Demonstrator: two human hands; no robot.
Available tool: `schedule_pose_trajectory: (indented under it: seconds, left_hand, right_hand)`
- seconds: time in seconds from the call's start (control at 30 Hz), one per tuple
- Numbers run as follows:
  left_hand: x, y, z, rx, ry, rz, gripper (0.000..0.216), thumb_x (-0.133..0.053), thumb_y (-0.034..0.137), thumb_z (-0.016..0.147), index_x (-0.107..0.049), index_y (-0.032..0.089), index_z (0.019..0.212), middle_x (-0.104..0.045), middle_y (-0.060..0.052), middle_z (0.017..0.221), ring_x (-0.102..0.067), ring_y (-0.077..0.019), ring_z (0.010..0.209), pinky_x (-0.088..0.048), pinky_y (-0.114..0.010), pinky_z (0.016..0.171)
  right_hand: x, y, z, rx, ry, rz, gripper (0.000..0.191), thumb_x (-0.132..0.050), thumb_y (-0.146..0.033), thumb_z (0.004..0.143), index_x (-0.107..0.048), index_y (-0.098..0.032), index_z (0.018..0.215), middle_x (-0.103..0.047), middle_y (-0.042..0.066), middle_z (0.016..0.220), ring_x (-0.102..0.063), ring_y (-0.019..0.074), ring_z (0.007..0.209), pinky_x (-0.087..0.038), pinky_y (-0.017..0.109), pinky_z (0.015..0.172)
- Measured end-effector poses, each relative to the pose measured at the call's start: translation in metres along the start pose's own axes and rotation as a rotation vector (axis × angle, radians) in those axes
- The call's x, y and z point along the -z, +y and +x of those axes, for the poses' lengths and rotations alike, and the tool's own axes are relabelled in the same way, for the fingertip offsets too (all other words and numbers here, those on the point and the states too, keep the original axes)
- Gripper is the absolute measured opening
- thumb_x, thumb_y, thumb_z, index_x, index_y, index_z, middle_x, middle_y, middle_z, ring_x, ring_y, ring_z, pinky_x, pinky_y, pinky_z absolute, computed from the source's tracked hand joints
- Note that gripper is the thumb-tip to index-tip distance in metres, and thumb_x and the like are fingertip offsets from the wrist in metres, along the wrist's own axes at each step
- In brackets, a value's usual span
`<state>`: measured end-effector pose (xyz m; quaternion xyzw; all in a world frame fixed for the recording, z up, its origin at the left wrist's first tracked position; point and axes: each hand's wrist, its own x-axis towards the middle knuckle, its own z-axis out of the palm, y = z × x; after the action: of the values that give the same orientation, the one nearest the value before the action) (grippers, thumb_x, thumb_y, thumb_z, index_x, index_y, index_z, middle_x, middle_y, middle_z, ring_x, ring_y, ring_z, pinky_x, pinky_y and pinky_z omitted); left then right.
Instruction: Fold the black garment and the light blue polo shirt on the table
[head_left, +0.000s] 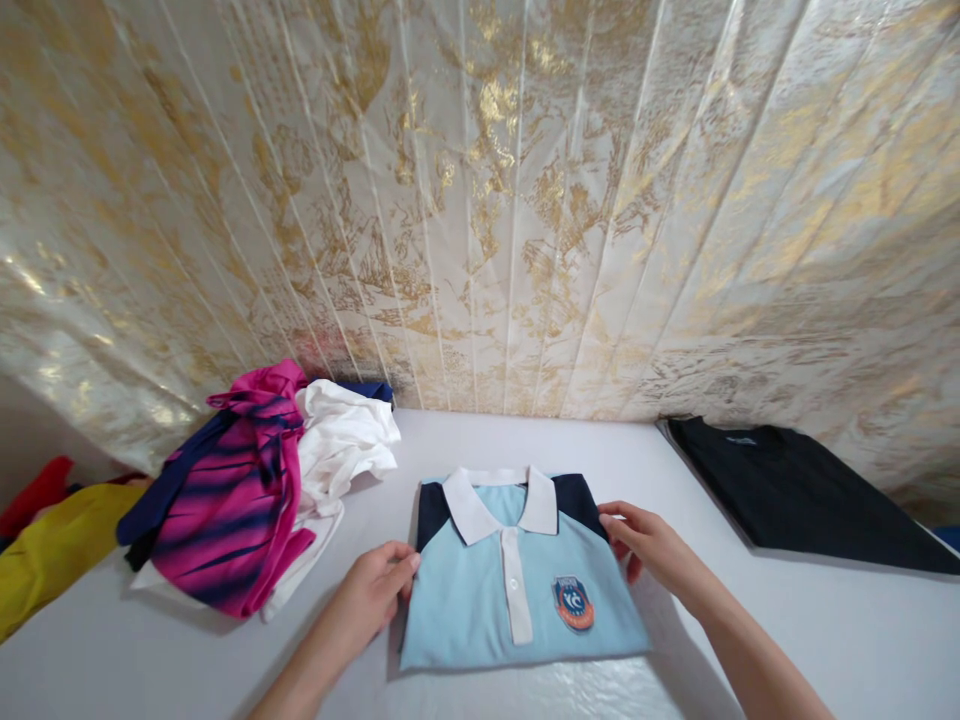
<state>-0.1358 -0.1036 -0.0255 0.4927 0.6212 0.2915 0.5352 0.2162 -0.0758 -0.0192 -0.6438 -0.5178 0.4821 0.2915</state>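
A folded light-blue polo shirt (517, 590) with a white collar, navy shoulders and a chest badge lies flat on the white table (825, 620). My left hand (375, 590) rests against the shirt's left edge with its fingers curled at the fabric. At the shirt's right shoulder, my right hand (649, 545) touches the edge with fingers bent. Neither hand lifts the shirt.
A heap of unfolded clothes sits at the left: a pink and navy striped top (232, 500) over white garments (345, 440). Yellow and red cloth (52, 540) lies at the far left. A folded black shirt (802, 490) rests at the right. A gold-patterned wall (480, 200) stands behind.
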Motion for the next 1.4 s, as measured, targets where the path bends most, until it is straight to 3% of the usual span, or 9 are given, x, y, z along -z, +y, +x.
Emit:
schedule_pose_trajectory:
  seconds: [0.17, 0.4, 0.67, 0.9, 1.03, 1.2, 1.3, 1.4]
  left_hand:
    - [0.011, 0.007, 0.007, 0.003, -0.177, 0.000, 0.058, -0.053, 0.072, 0.067, -0.053, 0.016, 0.080, -0.050, 0.006, 0.046, -0.024, -0.0045, 0.033, -0.009, -0.020, 0.037]
    - [0.010, 0.019, 0.005, 0.006, -0.084, -0.007, 0.051, -0.061, 0.067, 0.064, -0.049, 0.018, 0.072, -0.033, 0.012, 0.042, -0.019, -0.0046, 0.038, -0.011, -0.019, 0.038]
    - [0.013, 0.013, 0.008, -0.039, -0.054, 0.088, 0.060, -0.056, 0.079, 0.057, -0.044, 0.021, 0.064, -0.034, 0.011, 0.038, -0.022, -0.0060, 0.035, -0.013, -0.021, 0.039]
    - [0.012, 0.000, -0.023, -0.021, -0.211, 0.206, 0.062, -0.042, 0.081, 0.071, -0.044, 0.020, 0.064, -0.035, 0.009, 0.039, -0.027, -0.0071, 0.036, -0.017, -0.022, 0.041]
    - [0.006, 0.002, -0.033, 0.050, -0.281, 0.163, 0.065, -0.049, 0.085, 0.061, -0.044, 0.020, 0.063, -0.033, 0.010, 0.038, -0.023, -0.0060, 0.036, -0.015, -0.022, 0.041]
    - [0.005, -0.007, -0.027, 0.077, -0.277, 0.143, 0.067, -0.054, 0.086, 0.055, -0.045, 0.020, 0.062, -0.030, 0.011, 0.038, -0.020, -0.0057, 0.035, -0.011, -0.022, 0.039]
    - [0.006, -0.012, -0.028, 0.042, -0.229, 0.171, 0.067, -0.054, 0.086, 0.054, -0.040, 0.021, 0.057, -0.033, 0.009, 0.037, -0.025, -0.0062, 0.036, -0.012, -0.022, 0.040]
    - [0.008, -0.009, -0.036, 0.031, -0.226, 0.203, 0.066, -0.050, 0.086, 0.060, -0.040, 0.021, 0.058, -0.035, 0.008, 0.037, -0.026, -0.0063, 0.035, -0.014, -0.022, 0.040]
  right_hand:
    - [-0.002, -0.006, -0.005, -0.021, -0.035, 0.026, 0.044, -0.055, -0.052, 0.069, -0.056, -0.018, 0.098, -0.048, -0.005, 0.057, -0.054, 0.0153, 0.056, -0.045, 0.025, 0.040]
    - [0.000, -0.004, -0.010, 0.047, -0.196, 0.028, 0.057, -0.058, -0.042, 0.071, -0.042, -0.021, 0.121, -0.063, 0.001, 0.083, -0.062, 0.0169, 0.072, -0.043, 0.021, 0.044]
    - [-0.006, -0.003, -0.007, 0.066, -0.096, -0.098, 0.054, -0.051, -0.042, 0.075, -0.039, -0.021, 0.123, -0.058, 0.001, 0.085, -0.059, 0.0166, 0.070, -0.041, 0.023, 0.045]
    - [-0.009, -0.005, -0.040, 0.077, -0.084, -0.138, 0.069, -0.051, -0.049, 0.077, -0.027, -0.024, 0.136, -0.058, 0.001, 0.091, -0.060, 0.0166, 0.066, -0.045, 0.027, 0.050]
    - [-0.011, 0.004, -0.048, 0.068, -0.125, -0.095, 0.072, -0.052, -0.044, 0.077, -0.021, -0.025, 0.139, -0.064, 0.003, 0.095, -0.064, 0.0196, 0.077, -0.049, 0.030, 0.061]
    - [-0.009, 0.011, -0.043, 0.070, -0.157, -0.015, 0.070, -0.052, -0.041, 0.078, -0.022, -0.024, 0.139, -0.066, 0.005, 0.103, -0.065, 0.0225, 0.091, -0.051, 0.034, 0.075]
    - [-0.008, 0.008, -0.044, 0.084, -0.135, -0.045, 0.069, -0.053, -0.041, 0.078, -0.025, -0.024, 0.138, -0.066, 0.003, 0.098, -0.065, 0.0221, 0.088, -0.050, 0.035, 0.077]
    - [-0.006, 0.006, -0.049, 0.092, -0.080, -0.182, 0.066, -0.051, -0.041, 0.078, -0.028, -0.024, 0.137, -0.062, -0.001, 0.082, -0.062, 0.0205, 0.075, -0.048, 0.033, 0.070]
